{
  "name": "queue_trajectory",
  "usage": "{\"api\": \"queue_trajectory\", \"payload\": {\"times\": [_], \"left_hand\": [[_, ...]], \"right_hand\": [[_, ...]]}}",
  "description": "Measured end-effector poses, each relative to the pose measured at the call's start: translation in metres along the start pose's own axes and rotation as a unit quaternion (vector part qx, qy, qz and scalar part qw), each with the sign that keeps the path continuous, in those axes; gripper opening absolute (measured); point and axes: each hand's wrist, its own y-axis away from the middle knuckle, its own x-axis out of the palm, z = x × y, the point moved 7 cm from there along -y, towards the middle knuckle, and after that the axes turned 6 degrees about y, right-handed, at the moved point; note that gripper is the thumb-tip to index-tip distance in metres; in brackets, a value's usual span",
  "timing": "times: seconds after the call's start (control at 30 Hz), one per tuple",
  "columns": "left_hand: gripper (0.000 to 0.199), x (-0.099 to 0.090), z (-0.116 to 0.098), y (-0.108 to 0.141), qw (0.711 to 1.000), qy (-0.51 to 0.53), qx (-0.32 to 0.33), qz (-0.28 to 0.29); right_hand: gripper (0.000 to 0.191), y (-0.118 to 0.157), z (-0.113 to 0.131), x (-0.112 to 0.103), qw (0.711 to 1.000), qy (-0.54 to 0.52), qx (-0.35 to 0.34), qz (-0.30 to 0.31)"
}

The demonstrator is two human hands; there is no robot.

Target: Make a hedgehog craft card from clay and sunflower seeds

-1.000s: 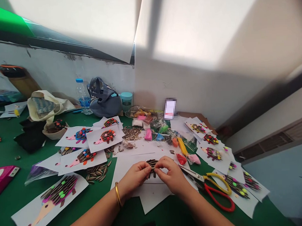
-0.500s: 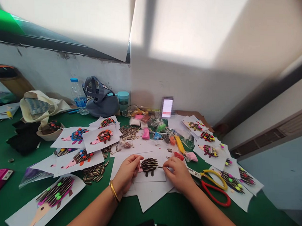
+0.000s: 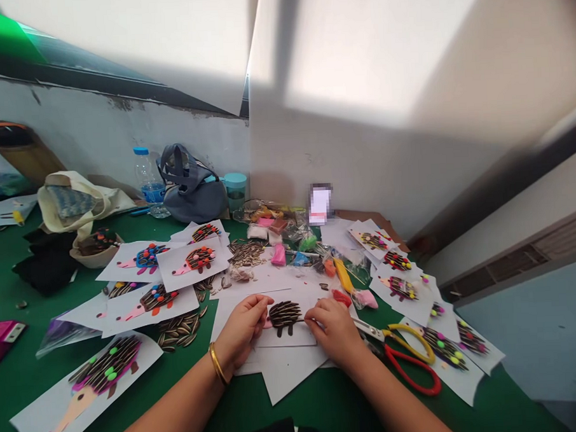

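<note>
A white card (image 3: 300, 338) in front of me bears a hedgehog (image 3: 285, 314) with a pink snout, dark feet and a back covered in striped sunflower seeds. At the card's left side is my left hand (image 3: 244, 327), its thumb and forefinger closed together near the snout; what they hold, if anything, is hidden. My right hand (image 3: 334, 328) pinches a small dark sunflower seed at the hedgehog's right end, its tip showing just past the fingers. Loose sheets of white paper (image 3: 288, 372) lie beneath the card.
Finished-looking hedgehog cards lie left (image 3: 122, 261) and right (image 3: 427, 292). Sunflower seed heaps (image 3: 181, 329) and bagged coloured clay (image 3: 279, 254) are within reach. Scissors with red and yellow handles (image 3: 409, 357) lie beside my right forearm. A bottle (image 3: 151, 190) and a blue-grey bag (image 3: 191, 191) stand behind.
My right hand has moved slightly left, bringing the sunflower seed up to the hedgehog's right end. My left hand stays at the card's left side.
</note>
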Motion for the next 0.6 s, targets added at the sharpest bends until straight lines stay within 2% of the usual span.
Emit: {"api": "queue_trajectory", "payload": {"times": [0.23,0.3,0.37,0.43,0.5,0.57,0.6], "left_hand": [[0.034,0.0,-0.001,0.0,1.0,-0.01,0.006,-0.006],[0.032,0.002,-0.003,0.0,0.998,-0.051,0.027,0.003],[0.027,0.005,-0.009,0.002,0.986,-0.142,0.08,0.02],[0.021,0.013,-0.014,0.008,0.948,-0.275,0.152,0.042],[0.024,0.023,-0.014,0.016,0.888,-0.404,0.207,0.071],[0.032,0.031,-0.008,0.023,0.837,-0.488,0.231,0.093],[0.035,0.033,-0.005,0.026,0.82,-0.514,0.233,0.094]], "right_hand": [[0.011,-0.007,0.013,-0.001,0.997,0.059,-0.041,-0.021],[0.011,-0.008,0.015,-0.001,0.996,0.069,-0.046,-0.022],[0.011,-0.008,0.015,-0.001,0.996,0.076,-0.047,-0.022],[0.011,-0.008,0.015,0.0,0.995,0.081,-0.047,-0.021],[0.009,-0.008,0.015,0.0,0.995,0.086,-0.049,-0.022],[0.009,-0.008,0.015,0.0,0.994,0.091,-0.052,-0.027],[0.009,-0.008,0.015,-0.001,0.994,0.093,-0.054,-0.03]]}}
